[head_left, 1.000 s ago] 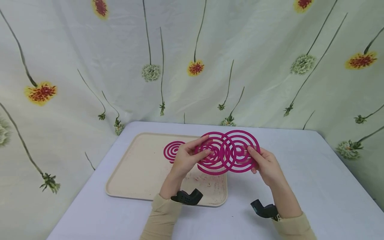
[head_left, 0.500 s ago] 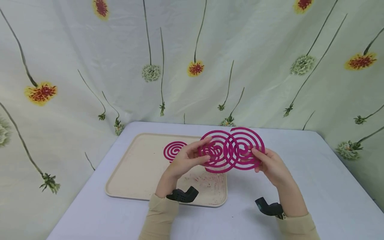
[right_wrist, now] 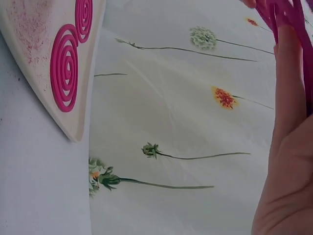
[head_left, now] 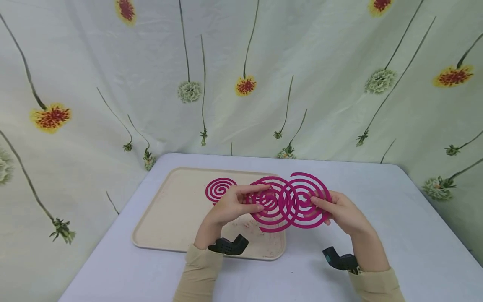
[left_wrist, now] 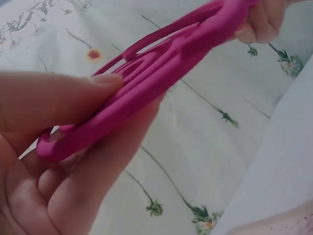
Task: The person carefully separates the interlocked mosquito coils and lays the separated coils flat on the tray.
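Observation:
Two magenta mosquito coils are held up side by side over the tray's right part, their outer rings overlapping. My left hand (head_left: pixel 230 205) pinches the left mosquito coil (head_left: pixel 271 230) between thumb and fingers. In the left wrist view that coil (left_wrist: pixel 127 107) appears nearly edge-on, with the thumb on top and fingers beneath. My right hand (head_left: pixel 343 212) pinches the right mosquito coil (head_left: pixel 309 227) at its right side, thumb in front. Its loose outer end shows at the top. The right wrist view catches only part of this hand (right_wrist: pixel 291 132) and some magenta rings.
A beige tray (head_left: pixel 173 218) with reddish crumbs lies on the white table (head_left: pixel 377 201). Flat on it are a mosquito coil (head_left: pixel 215 197) and a second mosquito coil (right_wrist: pixel 64 68), partly hidden in the head view. A flowered cloth (head_left: pixel 226 117) hangs behind the table.
Both hands and the held coils have shifted slightly right, rising and then dropping a little. The right coil has turned, bringing its loose end to the top. Both grips are kept.

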### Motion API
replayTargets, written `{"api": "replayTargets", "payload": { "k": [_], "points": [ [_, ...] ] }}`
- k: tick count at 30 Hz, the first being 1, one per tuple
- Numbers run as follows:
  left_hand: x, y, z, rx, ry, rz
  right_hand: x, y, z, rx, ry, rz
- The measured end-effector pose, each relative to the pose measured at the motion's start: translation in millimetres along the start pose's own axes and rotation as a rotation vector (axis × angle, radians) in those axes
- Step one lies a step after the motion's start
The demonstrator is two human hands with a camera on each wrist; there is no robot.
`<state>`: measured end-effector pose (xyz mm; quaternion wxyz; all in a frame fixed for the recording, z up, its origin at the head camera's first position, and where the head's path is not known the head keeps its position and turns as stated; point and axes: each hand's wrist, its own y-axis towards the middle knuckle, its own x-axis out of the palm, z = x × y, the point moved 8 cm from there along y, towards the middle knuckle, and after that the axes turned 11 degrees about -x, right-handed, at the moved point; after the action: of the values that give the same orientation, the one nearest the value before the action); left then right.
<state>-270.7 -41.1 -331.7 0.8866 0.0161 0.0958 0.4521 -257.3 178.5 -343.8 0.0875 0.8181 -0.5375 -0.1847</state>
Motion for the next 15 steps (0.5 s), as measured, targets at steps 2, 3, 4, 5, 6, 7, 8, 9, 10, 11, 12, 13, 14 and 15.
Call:
{"api": "replayTargets", "payload": {
  "k": [2,3,4,5,6,7,8,9,10,11,12,13,14,15],
  "points": [
    [-3.4,2.2,0.1,0.006,-0.046,0.072,-1.7,2.1,1.2,0.007,0.012,0.099],
    [-5.1,3.3,-0.1,0.01,-0.069,0.114,-2.5,2.8,1.7,0.012,0.022,0.152],
    [-6.4,4.3,-0.7,0.011,-0.096,0.157,-3.2,3.4,2.2,0.016,0.036,0.206],
    [-7.2,5.4,-1.0,0.017,-0.119,0.199,-3.7,3.7,3.0,0.023,0.053,0.259],
    [-7.6,6.3,-1.4,0.02,-0.147,0.241,-4.0,3.8,3.5,0.027,0.071,0.307],
    [-7.3,7.1,-1.7,0.027,-0.176,0.28,-4.3,3.6,4.0,0.03,0.086,0.351],
    [-6.9,7.6,-1.8,0.035,-0.197,0.322,-4.7,3.2,4.2,0.03,0.098,0.391],
    [-6.0,8.3,-1.9,0.046,-0.217,0.36,-5.1,2.8,4.4,0.03,0.108,0.43],
    [-4.6,9.2,-2.0,0.06,-0.236,0.389,-5.3,2.3,4.2,0.028,0.116,0.465],
    [-2.8,10.1,-1.7,0.08,-0.255,0.411,-5.6,1.8,4.1,0.026,0.123,0.498],
    [-0.5,10.9,-1.5,0.096,-0.267,0.427,-5.1,1.5,3.6,0.02,0.129,0.521],
    [2.3,11.8,-1.2,0.107,-0.265,0.434,-4.3,1.7,3.1,0.015,0.131,0.533],
    [5.7,12.9,-0.4,0.12,-0.266,0.42,-3.1,2.2,2.6,0.01,0.132,0.538],
    [9.2,14.5,-0.1,0.129,-0.27,0.395,-2.1,2.8,2.1,0.007,0.132,0.537]
  ]
}}
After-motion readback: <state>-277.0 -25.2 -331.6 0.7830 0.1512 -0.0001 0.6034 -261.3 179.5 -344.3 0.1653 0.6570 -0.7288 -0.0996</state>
